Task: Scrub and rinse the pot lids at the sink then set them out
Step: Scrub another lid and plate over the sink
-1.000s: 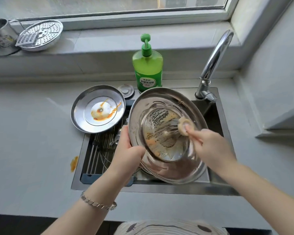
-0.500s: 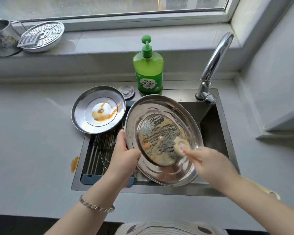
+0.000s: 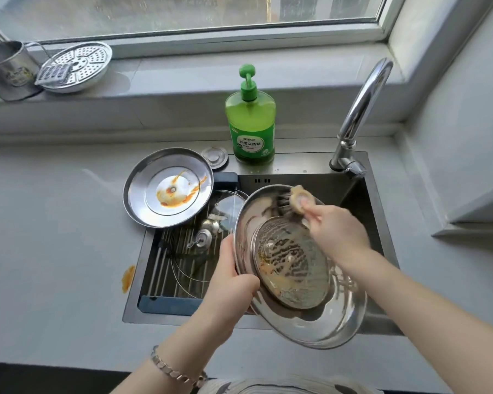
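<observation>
The steel lid (image 3: 292, 265) is held tilted over the right half of the sink (image 3: 353, 194), underside up. Its inner disc is streaked with suds and a little orange residue. Since half a second ago it has dropped toward the sink's near edge, and its near rim now hangs over that edge.

The bigger change is the scrub brush (image 3: 300, 198). It was working the middle of the disc and then its near right side, and it has now swept to the lid's far rim, blurred with motion. The right hand (image 3: 336, 230) pinches the brush by its round head. The left hand (image 3: 231, 282) grips the lid's left rim, thumb on the inside.

I judge the scrubbing is spreading from the centre to the outer band, so this lid is close to its rinse. No water shows at the faucet (image 3: 362, 109) at the sink's far right corner.

A second lid (image 3: 168, 191), smeared with orange sauce, rests across the sink's far left corner, still unwashed. A glass lid (image 3: 231, 203) lies on the rack (image 3: 165, 260) in the sink's left half. The soap bottle (image 3: 251, 123) stands behind the sink, and an orange smear (image 3: 128, 277) marks the bench (image 3: 54, 223) just left of it.
</observation>
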Available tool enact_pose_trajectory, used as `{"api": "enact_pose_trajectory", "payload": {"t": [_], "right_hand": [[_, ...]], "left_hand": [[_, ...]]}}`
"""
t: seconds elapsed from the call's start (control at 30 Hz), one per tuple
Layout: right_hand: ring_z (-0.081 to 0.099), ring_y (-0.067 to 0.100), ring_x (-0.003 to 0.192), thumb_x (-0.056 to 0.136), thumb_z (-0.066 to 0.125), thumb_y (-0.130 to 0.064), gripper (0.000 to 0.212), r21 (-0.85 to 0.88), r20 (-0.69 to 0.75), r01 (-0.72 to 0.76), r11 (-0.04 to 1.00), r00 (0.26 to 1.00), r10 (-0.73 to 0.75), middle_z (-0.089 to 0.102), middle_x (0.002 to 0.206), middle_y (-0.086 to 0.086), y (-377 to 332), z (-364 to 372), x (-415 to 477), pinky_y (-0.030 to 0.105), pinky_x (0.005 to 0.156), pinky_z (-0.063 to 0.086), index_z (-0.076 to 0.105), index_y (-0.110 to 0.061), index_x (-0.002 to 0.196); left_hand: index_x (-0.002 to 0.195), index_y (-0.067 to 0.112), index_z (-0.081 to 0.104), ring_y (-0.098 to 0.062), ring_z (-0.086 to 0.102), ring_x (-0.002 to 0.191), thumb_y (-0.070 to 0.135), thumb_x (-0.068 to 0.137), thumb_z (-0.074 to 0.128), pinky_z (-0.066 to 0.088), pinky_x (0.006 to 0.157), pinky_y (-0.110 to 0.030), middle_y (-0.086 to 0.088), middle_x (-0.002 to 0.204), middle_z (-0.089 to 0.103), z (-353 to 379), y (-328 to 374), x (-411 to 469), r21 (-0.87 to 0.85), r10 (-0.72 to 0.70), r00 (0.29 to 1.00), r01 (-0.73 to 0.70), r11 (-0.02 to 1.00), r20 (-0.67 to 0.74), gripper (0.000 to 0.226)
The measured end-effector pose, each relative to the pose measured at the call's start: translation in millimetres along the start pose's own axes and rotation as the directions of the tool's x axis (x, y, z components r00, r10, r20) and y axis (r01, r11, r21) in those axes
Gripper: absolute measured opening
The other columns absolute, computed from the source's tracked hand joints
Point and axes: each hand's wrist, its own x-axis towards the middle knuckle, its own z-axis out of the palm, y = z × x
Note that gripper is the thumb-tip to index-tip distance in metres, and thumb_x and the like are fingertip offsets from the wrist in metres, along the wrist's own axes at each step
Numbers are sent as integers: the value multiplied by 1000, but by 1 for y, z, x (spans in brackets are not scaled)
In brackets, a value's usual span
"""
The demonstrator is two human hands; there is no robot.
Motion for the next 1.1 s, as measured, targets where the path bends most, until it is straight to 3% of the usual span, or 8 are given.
{"api": "enact_pose_trajectory", "payload": {"t": [0.13, 0.33, 0.5, 0.6, 0.7, 0.83, 1.0, 1.1], "right_hand": [[60, 29, 87, 97, 41, -28, 33, 159, -11, -148, 976, 988, 152, 68, 102, 6, 6, 13, -5, 29, 64, 42, 57, -34, 125], [40, 6, 51, 96, 46, -27, 31, 331, -82, 198, 923, 980, -181, 51, 61, -8, -47, 29, -39, 18, 42, 26, 58, -36, 122], [57, 17, 69, 98, 43, -27, 30, 284, 15, -6, 959, 1000, 2, 69, 94, 5, -25, 12, -9, 28, 54, 42, 60, -30, 122], [45, 1, 55, 96, 47, -22, 31, 301, -9, 117, 947, 993, -120, 59, 68, -9, -41, 23, -33, 14, 45, 28, 60, -31, 122], [47, 5, 57, 95, 49, -22, 31, 365, 2, 222, 904, 971, -239, 54, 66, -9, -49, 24, -52, 18, 49, 33, 59, -31, 123], [60, 24, 75, 96, 48, -23, 31, 357, 5, 44, 933, 999, -49, 68, 85, 0, -33, 11, -21, 34, 64, 48, 58, -29, 125], [46, 15, 65, 91, 55, -15, 35, 416, 28, 300, 858, 939, -342, 49, 66, -4, -57, 21, -71, 35, 62, 42, 60, -30, 122], [52, 24, 69, 91, 56, -14, 36, 427, 47, 294, 855, 937, -345, 55, 70, 6, -54, 22, -78, 43, 67, 46, 59, -30, 123]], "left_hand": [[112, 39, 41, -11, 65, 90, -8, 65, 54, 54, 67, -21, -4, 102, 62, 2, 2, -1, 44, 86, 995, -88, 995, 45, 68], [109, 24, 45, -8, 61, 61, -22, 71, 37, 46, 45, -21, -3, 78, 58, 6, -3, 5, -23, -8, 1000, 8, 1000, 2, 60], [107, 31, 43, -15, 61, 73, -6, 62, 48, 48, 46, -21, -7, 91, 58, 8, -3, 2, -1, -14, 999, 14, 1000, 36, 59], [110, 27, 44, -10, 60, 67, -13, 66, 45, 47, 46, -20, -7, 89, 57, 6, -6, 5, 0, 5, 1000, -5, 1000, 9, 59], [118, 23, 45, -3, 63, 63, -14, 64, 43, 48, 49, -19, -3, 86, 60, 0, -9, 7, -27, 23, 1000, -23, 999, -9, 65], [109, 34, 45, -2, 65, 73, -1, 55, 45, 50, 57, -18, -3, 93, 61, 1, -8, 5, -4, 41, 999, -40, 999, 28, 65], [104, 26, 52, -7, 65, 67, -17, 67, 39, 48, 51, -20, 0, 82, 65, -10, -1, 13, -91, 74, 991, -84, 992, -111, 58], [100, 20, 56, -12, 64, 63, 1, 53, 44, 49, 50, -22, 0, 72, 67, -15, 4, 15, -222, 66, 983, -104, 969, -171, 52]]}}
